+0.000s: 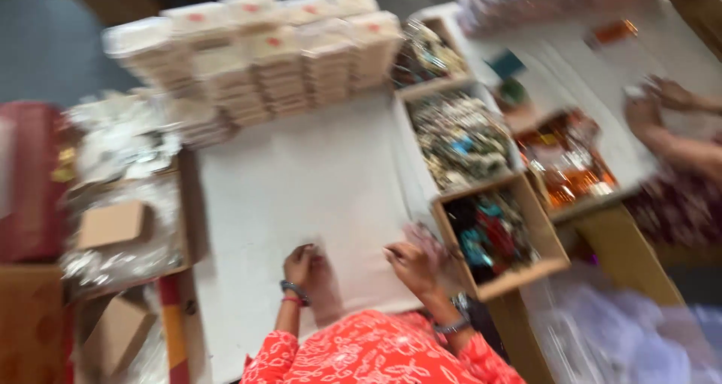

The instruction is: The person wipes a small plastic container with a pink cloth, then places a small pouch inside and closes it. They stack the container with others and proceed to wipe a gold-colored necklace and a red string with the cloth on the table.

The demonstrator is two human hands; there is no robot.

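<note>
Fingers: on the left hand (299,265) they are curled in and rest on the pale sheet (301,181); on the right hand (412,262) they are bent too. Whether something small is pinched cannot be told, because the picture is blurred.
Pale sheet: it is laid flat across the table, smooth and plain, and is touched by both hands near its close edge. It may be kept flat so small bits can be seen on it.
Near box: a brown cardboard box (502,237) is set just beside the right hand, full of small dark, blue and red pieces. It seems to be kept close so it can be reached.
Other boxes: two more open boxes (459,136) are lined up behind it, filled with tiny mixed bits.
Stacks: flat, pale packs (278,57) are piled in neat rows at the far edge.
Left side: crinkly clear wrap (120,158) is heaped there.
Other person: another person's hands (658,102) are seen at the far right.
</note>
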